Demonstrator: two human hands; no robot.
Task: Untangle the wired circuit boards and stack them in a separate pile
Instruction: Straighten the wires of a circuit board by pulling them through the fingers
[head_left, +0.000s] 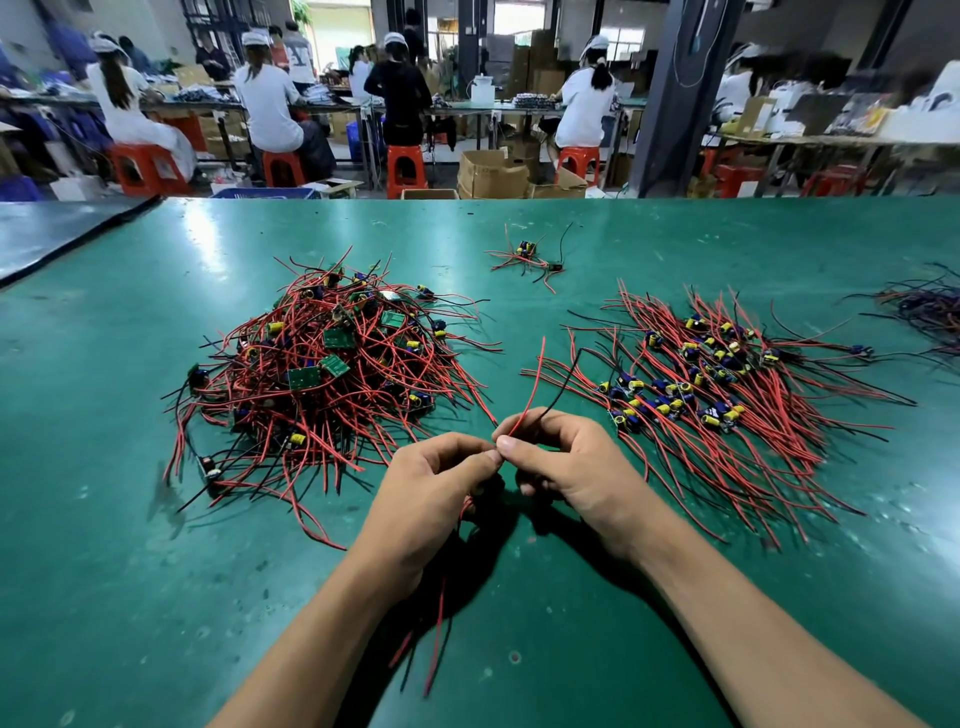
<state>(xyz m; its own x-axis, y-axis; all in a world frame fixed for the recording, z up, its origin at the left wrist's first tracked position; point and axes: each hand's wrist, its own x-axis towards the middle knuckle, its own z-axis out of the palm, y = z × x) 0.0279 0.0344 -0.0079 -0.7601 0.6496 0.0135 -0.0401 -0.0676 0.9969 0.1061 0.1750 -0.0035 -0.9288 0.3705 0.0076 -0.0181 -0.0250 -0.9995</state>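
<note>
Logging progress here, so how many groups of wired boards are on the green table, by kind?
Tangled heap: 1
Laid-out pile: 1
Small stray cluster: 1
Blurred pile at right edge: 1
Total: 4; left hand and right hand pinch one more set of wires.

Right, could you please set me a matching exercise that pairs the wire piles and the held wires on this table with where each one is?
Things:
1. tangled heap of red-wired green circuit boards
2. fanned-out pile of red-wired boards with yellow and blue parts
3. small loose cluster of wired boards
4. red and black wire pair

Places:
A. far middle of the green table
B. left of the hands
C. pinched by the left hand and right hand
D. right of the hands

Pairs: 1-B, 2-D, 3-A, 4-C.
</note>
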